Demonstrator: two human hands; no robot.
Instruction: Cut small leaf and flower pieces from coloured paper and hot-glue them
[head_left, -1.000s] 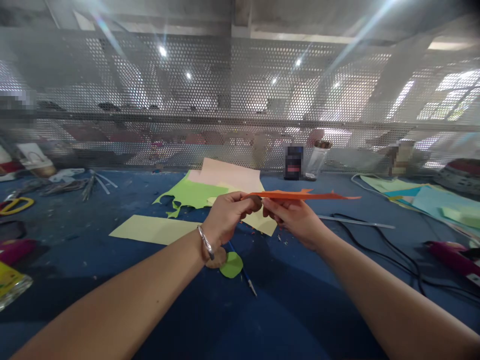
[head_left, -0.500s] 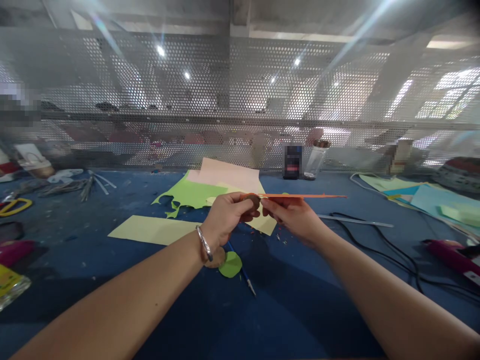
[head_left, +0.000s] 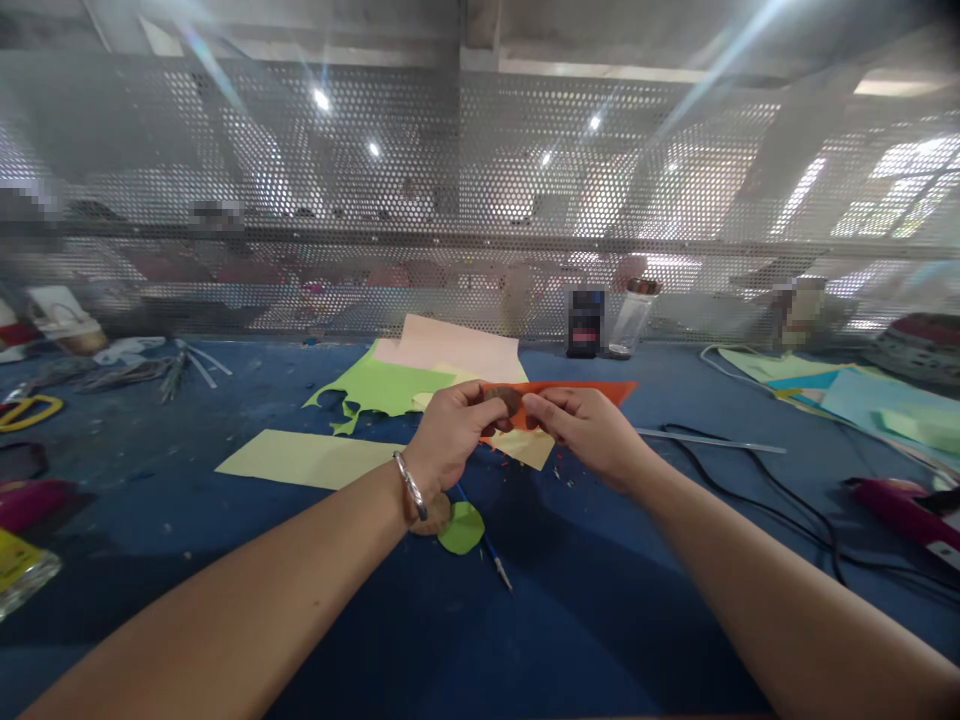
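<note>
Above the table, my left hand [head_left: 454,430] pinches a small round brown disc [head_left: 504,400] against a sheet of orange paper [head_left: 621,391]. My right hand [head_left: 589,425] is closed on the same paper, thumb and fingers close to the disc. The paper's flat side faces me, and its right end sticks out beyond the right hand. Below my left wrist lie a green paper circle [head_left: 461,528] and another round brown piece [head_left: 432,515], side by side. A blue pen-like tool [head_left: 491,555] with a pale pointed tip lies beside the circle, partly covered by it.
Cut green paper [head_left: 375,385], a pink sheet [head_left: 457,345] and a pale yellow strip [head_left: 307,460] lie behind the hands. Yellow-handled scissors [head_left: 34,412] are far left. At right are a black cable [head_left: 772,470], a translucent stick [head_left: 720,440] and a glass jar [head_left: 631,322].
The orange paper has turned from nearly edge-on to showing its flat side. My right hand has rotated slightly with it; my left hand stays almost in place.
</note>
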